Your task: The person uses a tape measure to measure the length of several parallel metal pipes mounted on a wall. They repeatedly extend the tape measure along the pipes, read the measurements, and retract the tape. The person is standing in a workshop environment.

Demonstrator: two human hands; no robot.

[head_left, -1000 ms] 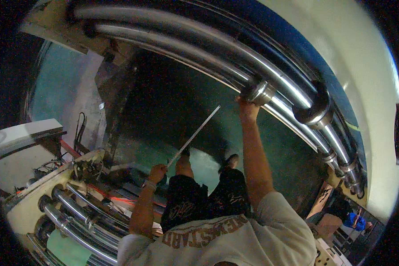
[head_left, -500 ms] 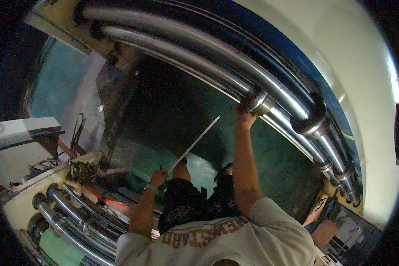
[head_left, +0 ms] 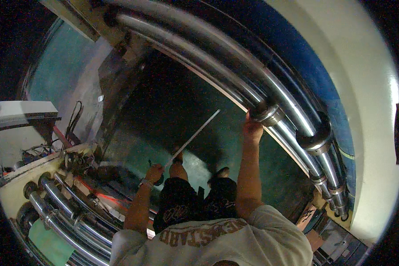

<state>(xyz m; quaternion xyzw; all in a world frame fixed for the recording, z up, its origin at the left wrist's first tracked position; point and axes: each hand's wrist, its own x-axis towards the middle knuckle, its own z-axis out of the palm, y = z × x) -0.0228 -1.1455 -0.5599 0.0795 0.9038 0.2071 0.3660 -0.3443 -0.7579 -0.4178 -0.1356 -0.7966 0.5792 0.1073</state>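
Note:
My left hand is closed round one end of a long, thin, pale ruler-like strip. The strip slants up and to the right over the dark green floor, its far end free. Something small and dark juts out beside this hand, too blurred to name. My right arm reaches forward, and my right hand grips the shiny metal collar on the nearer of two long steel rollers. Its fingertips are partly hidden behind the collar.
Another thick steel roller with its own collar runs just beyond. A cream machine side panel stands at the right. More rollers with green material lie at lower left, near red-orange bars and cables.
My view has shifted, so the rollers sit a little lower and further right. My right hand stays at the collar. My left hand still holds the strip, now slightly further left and higher.

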